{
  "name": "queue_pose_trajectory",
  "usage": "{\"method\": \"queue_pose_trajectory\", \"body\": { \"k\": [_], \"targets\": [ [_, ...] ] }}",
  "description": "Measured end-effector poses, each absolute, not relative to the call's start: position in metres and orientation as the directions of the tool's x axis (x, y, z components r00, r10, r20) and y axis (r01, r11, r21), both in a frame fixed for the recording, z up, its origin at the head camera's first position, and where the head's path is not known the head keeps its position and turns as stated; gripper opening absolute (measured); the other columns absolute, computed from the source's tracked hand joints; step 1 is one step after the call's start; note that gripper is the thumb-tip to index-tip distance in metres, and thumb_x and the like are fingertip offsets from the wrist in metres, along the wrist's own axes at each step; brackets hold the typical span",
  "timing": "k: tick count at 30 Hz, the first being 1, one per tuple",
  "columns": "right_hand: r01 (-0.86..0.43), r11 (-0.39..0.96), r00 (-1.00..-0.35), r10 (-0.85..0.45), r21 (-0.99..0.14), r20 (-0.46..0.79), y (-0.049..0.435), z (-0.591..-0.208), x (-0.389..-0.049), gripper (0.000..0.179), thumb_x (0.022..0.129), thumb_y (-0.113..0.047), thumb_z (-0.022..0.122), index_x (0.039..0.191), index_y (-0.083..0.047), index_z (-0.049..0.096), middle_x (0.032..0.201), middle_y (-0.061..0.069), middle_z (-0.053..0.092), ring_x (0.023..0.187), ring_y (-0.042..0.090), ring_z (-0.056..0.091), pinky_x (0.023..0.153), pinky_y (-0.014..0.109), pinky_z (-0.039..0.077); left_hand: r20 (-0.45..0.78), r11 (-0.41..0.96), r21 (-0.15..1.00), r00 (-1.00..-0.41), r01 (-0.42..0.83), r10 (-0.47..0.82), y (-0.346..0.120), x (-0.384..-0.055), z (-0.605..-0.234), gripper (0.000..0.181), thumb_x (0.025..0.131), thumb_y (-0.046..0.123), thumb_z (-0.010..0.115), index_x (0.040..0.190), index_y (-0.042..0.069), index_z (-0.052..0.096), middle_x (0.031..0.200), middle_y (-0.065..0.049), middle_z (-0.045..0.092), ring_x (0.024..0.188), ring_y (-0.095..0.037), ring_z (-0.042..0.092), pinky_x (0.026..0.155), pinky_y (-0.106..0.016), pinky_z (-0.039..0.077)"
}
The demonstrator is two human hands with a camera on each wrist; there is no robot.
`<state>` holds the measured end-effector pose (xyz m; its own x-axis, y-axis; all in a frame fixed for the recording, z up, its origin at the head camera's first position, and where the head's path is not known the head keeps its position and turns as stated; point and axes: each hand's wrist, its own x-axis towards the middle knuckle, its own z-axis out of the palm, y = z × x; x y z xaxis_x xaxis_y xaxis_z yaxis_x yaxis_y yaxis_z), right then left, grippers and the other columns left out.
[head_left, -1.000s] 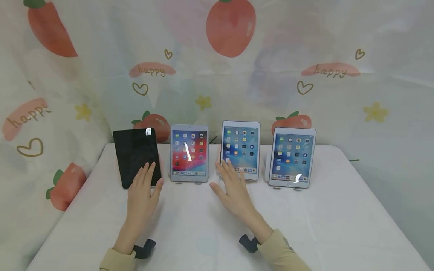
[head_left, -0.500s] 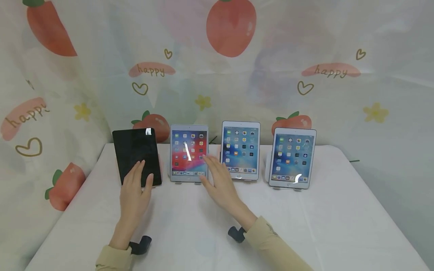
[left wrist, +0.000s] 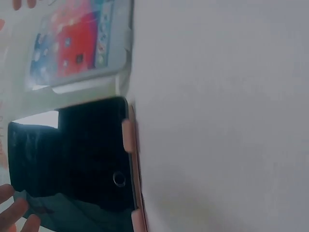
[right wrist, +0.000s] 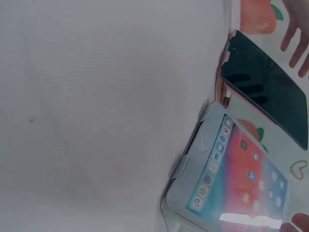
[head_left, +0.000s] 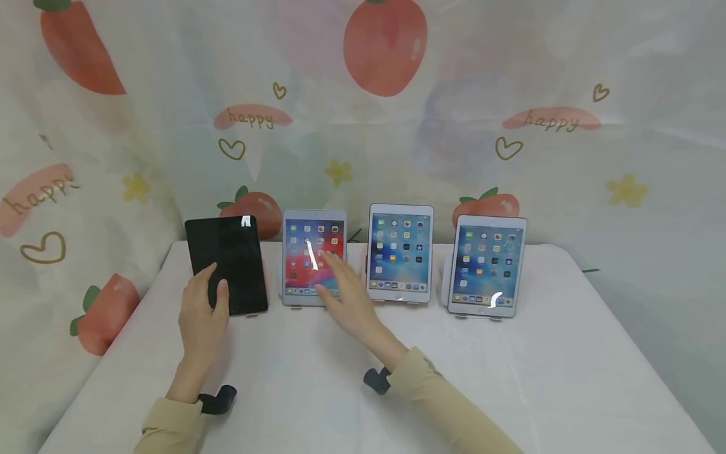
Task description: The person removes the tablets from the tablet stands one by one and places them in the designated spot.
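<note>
Since a second ago your right hand (head_left: 350, 302) has slid left from the third tablet (head_left: 399, 252) to the red-and-blue tablet (head_left: 302, 252); your left hand (head_left: 200, 318) now sits over the lower left of the black tablet (head_left: 239, 258). Hands apart, fingers loosely extended, gripping nothing; contact is unclear. The flat, glossy tablets lean above smooth white cloth (head_left: 567, 359). Your left wrist view reveals a round button (left wrist: 119, 179) indistinct from your head.

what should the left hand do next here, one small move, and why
Probably the left hand should press the button on the black tablet: that tablet looks dark, while the white tablets show icons, and this hand is the closer one.
</note>
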<state>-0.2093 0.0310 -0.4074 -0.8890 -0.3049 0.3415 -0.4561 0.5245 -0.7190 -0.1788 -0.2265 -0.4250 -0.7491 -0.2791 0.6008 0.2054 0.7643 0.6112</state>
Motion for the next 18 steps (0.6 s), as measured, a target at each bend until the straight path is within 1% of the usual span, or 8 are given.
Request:
{"method": "queue_pose_trajectory", "body": {
  "k": [5,10,13,14,15,17,18],
  "targets": [
    [-0.456,0.505,-0.888,-0.313,-0.733,0.337,0.019,-0.403,-0.216,0.061,0.095,-0.026,0.058,0.15,-0.021,0.032,0.154,0.002,0.037,0.142,0.025,0.035,0.112,0.057,0.033,0.626,0.787,0.58,-0.733,0.21,-0.266,-0.241,-0.186,-0.426,0.039,0.098,0.016,0.052,0.133,0.0,0.051,0.132,-0.024,0.054,0.123,-0.042,0.048,0.096,-0.063,0.041],
    [-0.445,0.463,-0.89,-0.321,-0.766,0.324,0.008,-0.401,-0.222,0.061,0.094,-0.022,0.06,0.149,-0.018,0.034,0.153,0.005,0.039,0.142,0.027,0.036,0.112,0.056,0.034,0.634,0.793,0.573,-0.726,0.208,-0.268,-0.25,-0.192,-0.425,0.038,0.097,0.016,0.052,0.131,-0.001,0.052,0.13,-0.026,0.054,0.121,-0.043,0.048,0.096,-0.063,0.04],
    [-0.434,0.447,-0.893,-0.328,-0.782,0.308,0.002,-0.401,-0.225,0.063,0.094,-0.022,0.061,0.15,-0.019,0.033,0.154,0.005,0.038,0.143,0.028,0.035,0.111,0.056,0.034,0.636,0.78,0.588,-0.718,0.214,-0.282,-0.255,-0.196,-0.425,0.037,0.097,0.015,0.052,0.13,-0.002,0.053,0.126,-0.027,0.055,0.116,-0.043,0.051,0.091,-0.06,0.042],
    [-0.431,0.445,-0.894,-0.331,-0.785,0.303,0.0,-0.401,-0.226,0.064,0.093,-0.021,0.061,0.15,-0.02,0.032,0.154,0.005,0.038,0.143,0.027,0.034,0.111,0.056,0.035,0.635,0.775,0.595,-0.716,0.214,-0.289,-0.256,-0.197,-0.425,0.037,0.097,0.015,0.052,0.13,-0.002,0.053,0.124,-0.027,0.055,0.114,-0.042,0.052,0.088,-0.056,0.044],
    [-0.433,0.445,-0.892,-0.336,-0.784,0.303,-0.002,-0.401,-0.226,0.065,0.093,-0.021,0.062,0.15,-0.021,0.032,0.154,0.004,0.038,0.143,0.027,0.034,0.111,0.055,0.035,0.632,0.766,0.606,-0.716,0.217,-0.297,-0.258,-0.198,-0.425,0.037,0.097,0.014,0.052,0.13,-0.002,0.053,0.122,-0.028,0.055,0.111,-0.042,0.053,0.085,-0.05,0.045],
    [-0.435,0.436,-0.89,-0.344,-0.788,0.3,-0.007,-0.401,-0.227,0.066,0.092,-0.02,0.063,0.15,-0.021,0.031,0.154,0.003,0.037,0.143,0.025,0.035,0.111,0.052,0.037,0.623,0.745,0.629,-0.717,0.221,-0.314,-0.261,-0.2,-0.425,0.036,0.098,0.014,0.052,0.13,-0.003,0.053,0.12,-0.028,0.055,0.106,-0.04,0.055,0.081,-0.032,0.045],
    [-0.431,0.433,-0.89,-0.347,-0.792,0.295,-0.011,-0.4,-0.228,0.067,0.092,-0.019,0.064,0.15,-0.021,0.031,0.154,0.002,0.037,0.143,0.024,0.035,0.11,0.051,0.039,0.619,0.736,0.64,-0.716,0.223,-0.322,-0.263,-0.201,-0.424,0.036,0.097,0.014,0.052,0.129,-0.003,0.053,0.118,-0.028,0.055,0.104,-0.039,0.055,0.079,-0.023,0.043]
  ]
}}
